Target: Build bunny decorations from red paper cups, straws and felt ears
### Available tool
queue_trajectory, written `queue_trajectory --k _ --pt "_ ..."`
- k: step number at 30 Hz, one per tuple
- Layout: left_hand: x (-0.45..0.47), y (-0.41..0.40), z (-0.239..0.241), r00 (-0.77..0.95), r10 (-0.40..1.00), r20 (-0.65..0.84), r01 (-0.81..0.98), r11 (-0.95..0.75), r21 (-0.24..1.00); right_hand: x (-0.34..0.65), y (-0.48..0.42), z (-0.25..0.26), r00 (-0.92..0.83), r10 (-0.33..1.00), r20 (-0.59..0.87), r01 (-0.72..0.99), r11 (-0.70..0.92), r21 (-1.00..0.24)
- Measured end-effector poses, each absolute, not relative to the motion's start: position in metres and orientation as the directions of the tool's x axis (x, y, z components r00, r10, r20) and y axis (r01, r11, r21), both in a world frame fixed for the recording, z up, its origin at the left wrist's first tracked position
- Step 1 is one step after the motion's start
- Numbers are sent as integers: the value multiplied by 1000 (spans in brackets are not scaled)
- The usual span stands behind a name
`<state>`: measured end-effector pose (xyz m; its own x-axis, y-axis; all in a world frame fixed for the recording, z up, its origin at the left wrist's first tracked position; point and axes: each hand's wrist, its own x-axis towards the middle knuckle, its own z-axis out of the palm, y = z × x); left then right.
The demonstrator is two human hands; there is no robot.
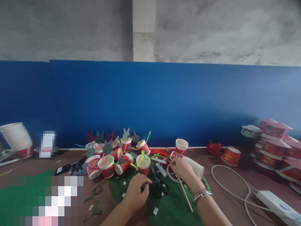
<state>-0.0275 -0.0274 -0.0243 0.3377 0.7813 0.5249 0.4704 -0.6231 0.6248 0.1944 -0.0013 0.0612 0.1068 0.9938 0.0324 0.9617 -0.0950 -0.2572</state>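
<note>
My left hand point(137, 190) hovers low over the green felt, its fingers curled in toward the thumb; anything between them is too small to make out. Just beyond it stands a red-and-white paper cup point(143, 166) with yellow and green pipe cleaners. My right hand point(183, 171) reaches down beside a stack of paper cups point(195, 168) lying on its side, fingertips bent together, their contents unclear. A wooden stick point(186, 196) lies below that hand. Between the hands are black-handled scissors point(158, 185) and a white glue tube point(161, 170).
Decorated paper cups point(107, 166) with animal-head cutouts crowd the left middle. Green felt point(174, 210) with paper scraps covers the front. A white cable point(235, 171) loops toward a power strip point(278, 205). Red cup stacks point(270, 147) stand right, white cups point(16, 136) left, before a blue wall.
</note>
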Motion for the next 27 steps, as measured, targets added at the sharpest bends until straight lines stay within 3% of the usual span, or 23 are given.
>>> queue_trajectory --k 3,8,14,18,23,27 --pt "-25 -31 -24 423 746 515 503 -666 551 194 -6 62 22 1000 -20 963 -26 -267" --pt "-26 -29 -30 409 756 511 459 -654 602 172 -19 56 -179 978 -104 945 141 -295" --pt "-26 -36 -22 456 768 450 435 -633 641 144 -30 46 -194 974 -115 966 170 -195" --pt "-21 -51 -13 616 673 409 444 -726 525 141 -29 43 -157 978 -134 982 140 -130" --pt "-7 -64 -20 882 384 274 294 -902 316 144 -23 38 -132 984 -120 989 123 -80" --pt "-8 -69 -24 879 414 237 353 -899 261 144 -23 36 -127 985 -116 991 121 -55"
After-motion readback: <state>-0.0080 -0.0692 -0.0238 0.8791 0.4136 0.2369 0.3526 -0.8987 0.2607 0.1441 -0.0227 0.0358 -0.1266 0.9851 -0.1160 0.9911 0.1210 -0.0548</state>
